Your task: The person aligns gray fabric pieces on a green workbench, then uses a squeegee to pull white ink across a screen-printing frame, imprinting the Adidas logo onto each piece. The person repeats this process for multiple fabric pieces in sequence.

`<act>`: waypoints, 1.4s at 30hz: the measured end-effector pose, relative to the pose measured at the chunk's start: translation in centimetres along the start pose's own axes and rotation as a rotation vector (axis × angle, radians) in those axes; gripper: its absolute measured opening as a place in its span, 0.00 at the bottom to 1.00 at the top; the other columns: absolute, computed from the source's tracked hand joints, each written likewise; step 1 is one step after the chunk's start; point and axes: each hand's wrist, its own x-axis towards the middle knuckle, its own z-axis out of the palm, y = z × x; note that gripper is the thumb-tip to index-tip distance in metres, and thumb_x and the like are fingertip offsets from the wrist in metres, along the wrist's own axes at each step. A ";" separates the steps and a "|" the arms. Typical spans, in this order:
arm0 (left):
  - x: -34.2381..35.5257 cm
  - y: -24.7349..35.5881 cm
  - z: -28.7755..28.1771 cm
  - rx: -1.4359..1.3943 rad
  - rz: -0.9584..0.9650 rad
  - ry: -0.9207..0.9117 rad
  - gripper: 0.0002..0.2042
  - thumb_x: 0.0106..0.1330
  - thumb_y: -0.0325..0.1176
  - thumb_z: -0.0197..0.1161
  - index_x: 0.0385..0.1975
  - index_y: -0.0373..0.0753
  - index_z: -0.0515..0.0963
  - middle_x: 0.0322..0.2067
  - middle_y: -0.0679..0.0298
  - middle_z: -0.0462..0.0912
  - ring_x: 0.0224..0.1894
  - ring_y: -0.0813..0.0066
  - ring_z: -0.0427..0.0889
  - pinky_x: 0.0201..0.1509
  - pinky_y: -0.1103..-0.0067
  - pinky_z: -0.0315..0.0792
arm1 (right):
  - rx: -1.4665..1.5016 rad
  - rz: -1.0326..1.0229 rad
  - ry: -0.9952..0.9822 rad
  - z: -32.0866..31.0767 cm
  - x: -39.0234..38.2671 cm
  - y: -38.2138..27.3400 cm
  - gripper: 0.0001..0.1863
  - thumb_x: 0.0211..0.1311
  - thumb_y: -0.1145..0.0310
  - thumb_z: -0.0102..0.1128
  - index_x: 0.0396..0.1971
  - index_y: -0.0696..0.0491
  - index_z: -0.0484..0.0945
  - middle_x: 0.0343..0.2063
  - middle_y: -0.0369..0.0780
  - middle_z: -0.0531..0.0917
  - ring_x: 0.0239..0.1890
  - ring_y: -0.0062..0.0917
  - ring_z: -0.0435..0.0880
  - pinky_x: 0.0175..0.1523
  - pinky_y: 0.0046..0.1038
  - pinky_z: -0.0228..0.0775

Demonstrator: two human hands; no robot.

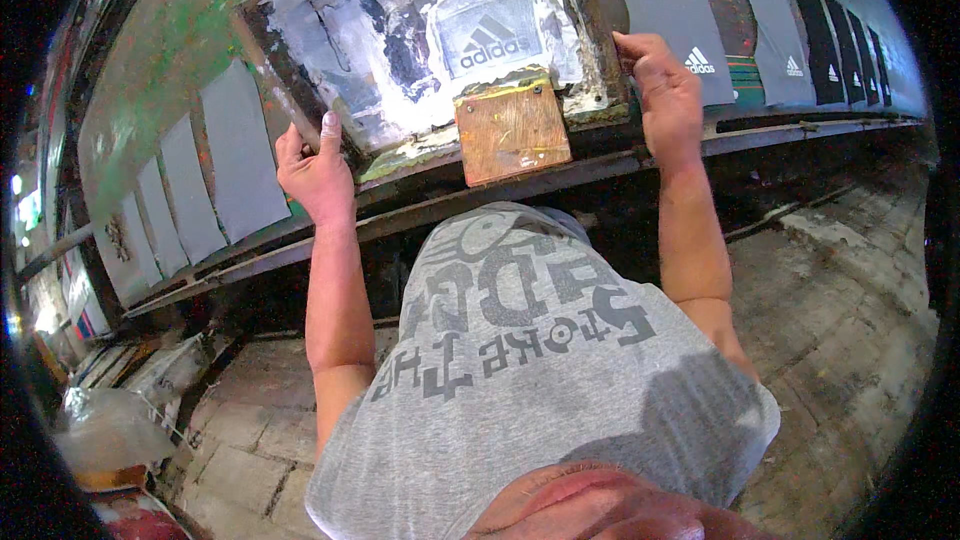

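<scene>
A screen-printing frame (395, 125) is tilted over the long green table, its inner face smeared with white and dark ink. Within it, a small mesh window (500, 15) shows a logo stencil ringed by white paste. A square wooden block (513, 135) is fixed to the frame's near edge. My left hand (318, 175) grips the frame's left side, thumb on top and fingers around the edge. At the opposite side, my right hand (665, 90) has its fingers closed on the edge; the fingertips are partly hidden.
Plain grey fabric pieces (240, 145) lie in a row on the table at left. Rightward are grey pieces (665, 10) and black pieces (812, 40) with small white logos. A metal rail (420, 205) runs along the table's near edge. A clear plastic bag (115, 430) sits at lower left.
</scene>
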 end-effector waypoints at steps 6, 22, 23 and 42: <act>0.4 0.9 0.3 -0.155 -0.156 -0.085 0.14 0.73 0.34 0.80 0.53 0.33 0.91 0.43 0.70 0.86 0.43 0.81 0.80 0.49 0.78 0.74 | -0.129 0.491 0.176 -0.2 2.3 4.0 0.26 0.87 0.49 0.57 0.54 0.59 0.90 0.46 0.40 0.93 0.47 0.21 0.86 0.58 0.30 0.78; 9.4 1.4 -4.7 -0.409 -0.275 0.192 0.09 0.80 0.30 0.71 0.54 0.34 0.87 0.45 0.62 0.92 0.44 0.69 0.91 0.47 0.69 0.85 | -1.191 0.521 -0.299 1.8 -1.4 4.6 0.17 0.67 0.50 0.77 0.36 0.50 0.94 0.38 0.45 0.94 0.44 0.46 0.95 0.50 0.47 0.87; 9.9 1.1 -5.3 -0.411 -0.276 0.198 0.10 0.80 0.31 0.71 0.54 0.34 0.87 0.46 0.62 0.92 0.44 0.69 0.91 0.47 0.69 0.85 | -1.165 0.495 -0.291 2.2 -1.5 4.6 0.17 0.67 0.50 0.76 0.36 0.50 0.94 0.37 0.46 0.94 0.43 0.46 0.95 0.49 0.48 0.87; 32.6 -10.3 1.8 -0.331 -0.360 0.465 0.26 0.63 0.31 0.85 0.57 0.23 0.84 0.52 0.50 0.92 0.48 0.60 0.91 0.55 0.62 0.84 | -1.181 0.416 0.019 -1.6 -2.2 2.7 0.13 0.70 0.59 0.75 0.48 0.49 0.90 0.45 0.44 0.93 0.47 0.46 0.92 0.53 0.47 0.83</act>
